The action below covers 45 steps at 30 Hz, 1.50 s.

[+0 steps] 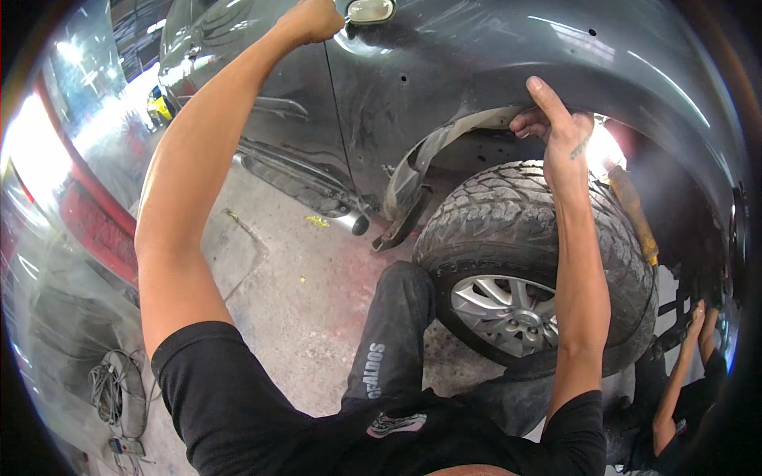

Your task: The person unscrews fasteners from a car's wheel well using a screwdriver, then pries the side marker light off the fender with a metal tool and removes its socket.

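Observation:
My left hand (312, 21) is closed in a fist against the dark grey body panel, beside the oval side marker lamp (371, 10). Whatever its fingers may hold is hidden. At the top of the wheel arch, my right hand (559, 131) has its thumb stretched up over the outer face of the fender (484, 67) and its fingers curled at the arch lip. Below that hand sits the tyre (492, 198) with its silver alloy wheel (508, 305). A loose strip of arch liner (409, 174) hangs at the arch's door-side edge.
A lit work lamp with a yellow handle (633, 210) is inside the arch, behind my right forearm. A side step (305, 190) runs under the door. Coiled cable (111, 389) lies at lower left, near a red, plastic-covered vehicle (95, 214). My knee (405, 289) is near the tyre.

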Available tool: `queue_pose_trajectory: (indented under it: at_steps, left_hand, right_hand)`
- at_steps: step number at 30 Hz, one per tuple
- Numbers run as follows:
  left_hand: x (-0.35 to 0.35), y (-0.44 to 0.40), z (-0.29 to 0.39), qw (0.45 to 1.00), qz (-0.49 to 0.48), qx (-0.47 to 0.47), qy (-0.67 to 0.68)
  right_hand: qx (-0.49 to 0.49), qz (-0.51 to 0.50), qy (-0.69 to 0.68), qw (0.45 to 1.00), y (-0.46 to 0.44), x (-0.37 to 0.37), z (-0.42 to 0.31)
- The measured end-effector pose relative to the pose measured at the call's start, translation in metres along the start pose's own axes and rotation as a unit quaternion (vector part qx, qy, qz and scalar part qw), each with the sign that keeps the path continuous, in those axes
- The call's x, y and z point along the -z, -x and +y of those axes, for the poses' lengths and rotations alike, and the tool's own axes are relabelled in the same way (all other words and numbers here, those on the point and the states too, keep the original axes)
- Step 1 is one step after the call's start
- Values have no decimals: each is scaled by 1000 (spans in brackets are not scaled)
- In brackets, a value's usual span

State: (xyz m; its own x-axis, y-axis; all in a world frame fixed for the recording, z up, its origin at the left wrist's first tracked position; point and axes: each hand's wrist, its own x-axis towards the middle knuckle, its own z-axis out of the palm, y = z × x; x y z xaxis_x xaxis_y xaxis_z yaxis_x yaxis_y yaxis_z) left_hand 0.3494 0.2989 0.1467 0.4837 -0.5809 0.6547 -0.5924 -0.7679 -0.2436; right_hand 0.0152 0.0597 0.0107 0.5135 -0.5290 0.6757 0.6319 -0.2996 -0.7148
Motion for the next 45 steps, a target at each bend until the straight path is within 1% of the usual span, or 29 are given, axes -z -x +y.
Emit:
queue_pose_trajectory:
  at_steps: [1,3,4,6,7,8,9,13,14,15,16,18,19,21,22,23,25,26,28,30,32,33,34,35,36,37,39,44,45]
  left_hand:
    - [-1,2,1,1000,0,1,-1]
    - [-4,5,2,991,54,-4,124]
    - [-4,7,1,991,53,-3,124]
    - [-2,6,0,985,-152,46,71]
    - [0,2,1,985,-150,46,73]
    - [1,-2,4,978,-205,-14,-34]
    - [1,-5,5,953,-256,-73,-141]
    - [-4,-7,11,952,-275,-25,-133]
    - [-6,-6,13,955,-269,102,70]
    - [-9,-4,15,903,-249,224,268]
    - [-11,0,15,902,-254,227,266]
    - [-6,2,13,792,-228,281,491]
    - [-4,2,9,794,-230,279,490]
    - [3,6,0,736,-217,290,571]
    - [38,38,54,765,-144,303,549]
    - [39,42,56,766,-145,303,548]
    - [41,48,59,703,-153,313,621]
    - [40,49,63,680,-128,324,645]
    - [38,47,62,685,-123,309,649]
    - [25,41,51,683,-124,304,652]
    - [0,23,21,682,-163,290,651]
    - [10,36,32,683,-162,290,651]
    - [33,53,57,749,-141,284,582]
    - [50,56,73,809,-115,270,510]
    - [44,55,69,788,-92,262,549]
    - [38,55,62,785,-91,265,552]
    - [33,53,52,809,-102,242,526]
    - [30,49,40,801,-106,209,551]
    - [31,45,39,778,-131,237,567]
  right_hand:
    - [0,-1,-1,1000,0,-1,1]
    - [8,-1,-6,1000,-2,-2,2]
    - [8,-2,-6,1000,-1,-3,3]
    - [4,10,-1,1000,-2,-2,5]
    - [6,10,0,1000,-2,-2,3]
    - [9,16,-2,1000,-1,-3,2]
    - [11,21,-5,1000,0,-5,1]
    - [4,7,31,1000,-3,-1,7]
    - [0,8,28,1000,-2,-1,5]
    - [-6,9,26,1000,-1,-1,3]
    - [-12,7,25,1000,0,1,3]
    - [-24,-12,30,999,-3,5,4]
    - [-25,-9,29,999,-4,7,5]
    - [-13,-8,0,1000,-4,5,6]
    - [-11,-5,-3,1000,-7,5,8]
    - [-16,-9,-9,1000,-7,6,9]
    - [-21,-10,-14,1000,-4,5,7]
    - [-11,-7,-28,1000,-1,2,4]
    - [5,-3,-40,999,-3,1,2]
    - [-20,-8,21,1000,-5,4,8]
    - [-18,-16,16,1000,-3,5,12]
    - [-2,-12,8,1000,-4,6,11]
    - [-20,-15,30,999,-4,7,5]
    - [-8,-8,31,999,-7,9,2]
    - [-11,-10,27,1000,-8,8,3]
    - [-22,-17,24,999,-4,6,4]
    - [-14,-6,-11,1000,-2,0,0]
    - [-13,2,-5,1000,-2,2,2]
    - [-10,1,-4,1000,-3,1,2]
